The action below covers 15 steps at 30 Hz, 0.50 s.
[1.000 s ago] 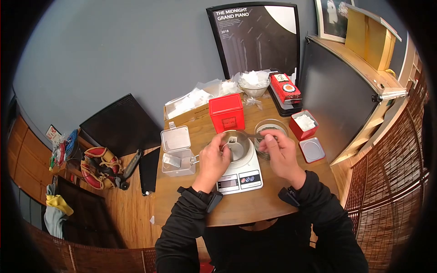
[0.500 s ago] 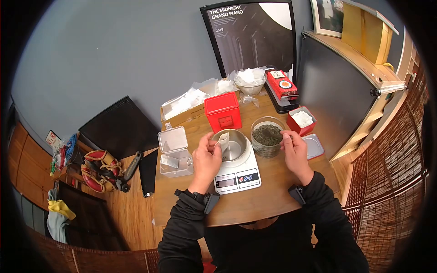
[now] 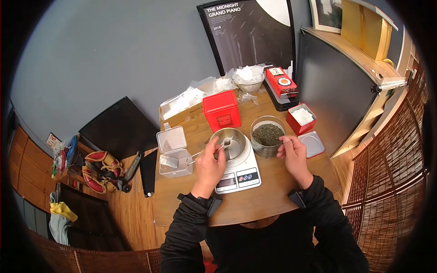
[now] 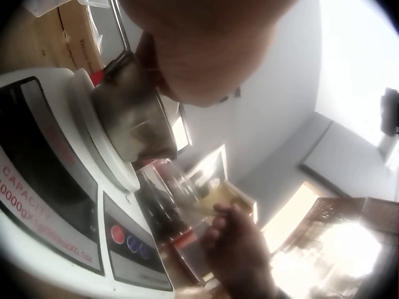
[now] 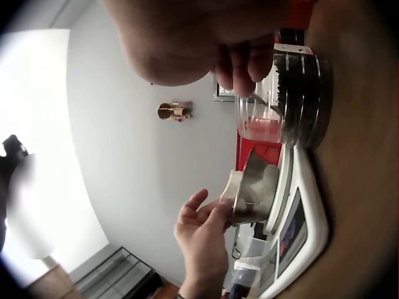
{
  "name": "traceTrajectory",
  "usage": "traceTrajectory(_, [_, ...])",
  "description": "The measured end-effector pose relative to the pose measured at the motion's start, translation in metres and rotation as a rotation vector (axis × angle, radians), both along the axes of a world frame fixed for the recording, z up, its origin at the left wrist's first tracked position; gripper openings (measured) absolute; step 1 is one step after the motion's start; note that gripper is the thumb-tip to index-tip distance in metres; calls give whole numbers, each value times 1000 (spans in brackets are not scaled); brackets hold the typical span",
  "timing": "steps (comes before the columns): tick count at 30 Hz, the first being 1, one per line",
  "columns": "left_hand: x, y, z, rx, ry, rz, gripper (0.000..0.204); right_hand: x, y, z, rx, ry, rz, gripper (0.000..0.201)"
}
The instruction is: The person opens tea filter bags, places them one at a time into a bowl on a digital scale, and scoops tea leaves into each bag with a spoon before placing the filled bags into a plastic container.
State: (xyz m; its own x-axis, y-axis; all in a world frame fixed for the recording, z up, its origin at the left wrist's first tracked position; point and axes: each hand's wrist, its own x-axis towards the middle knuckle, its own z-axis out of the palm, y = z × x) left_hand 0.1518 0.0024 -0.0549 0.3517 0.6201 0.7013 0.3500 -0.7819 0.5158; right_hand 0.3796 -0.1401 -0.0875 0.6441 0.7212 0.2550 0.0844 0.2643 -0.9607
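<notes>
My left hand point(image 3: 210, 161) pinches a small white open-topped tea bag point(image 3: 227, 141), with dark bits showing inside it. The bag is over a steel pan point(image 3: 239, 149) that stands on a white kitchen scale point(image 3: 246, 169). To the right, my right hand point(image 3: 295, 154) is at the rim of a clear ribbed jar point(image 3: 263, 151) of dark green tea leaves point(image 3: 267, 133). Its fingers grip a spoon point(image 5: 267, 104) whose end reaches down into the jar in the right wrist view.
Left of the scale is a clear lidded box point(image 3: 178, 167), its lid raised. A red tin point(image 3: 221, 112) stands behind the pan. On the right are an open red tin point(image 3: 300, 125) of white pouches and its lid point(image 3: 312, 144). Bags and a bowl point(image 3: 249, 85) line the back.
My right hand has moved the spoon from over the pan to the tea jar on the right. My left hand keeps the tea bag over the pan, tipping it so its opening shows.
</notes>
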Motion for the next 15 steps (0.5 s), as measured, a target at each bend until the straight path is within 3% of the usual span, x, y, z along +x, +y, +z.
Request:
traceTrajectory(5, [0, -2, -2, 70, 34, 5, 38, 4, 9, 2, 43, 296, -70, 26])
traceTrajectory(15, [1, -2, -7, 87, 35, 5, 38, 12, 4, 11, 178, 492, -135, 28])
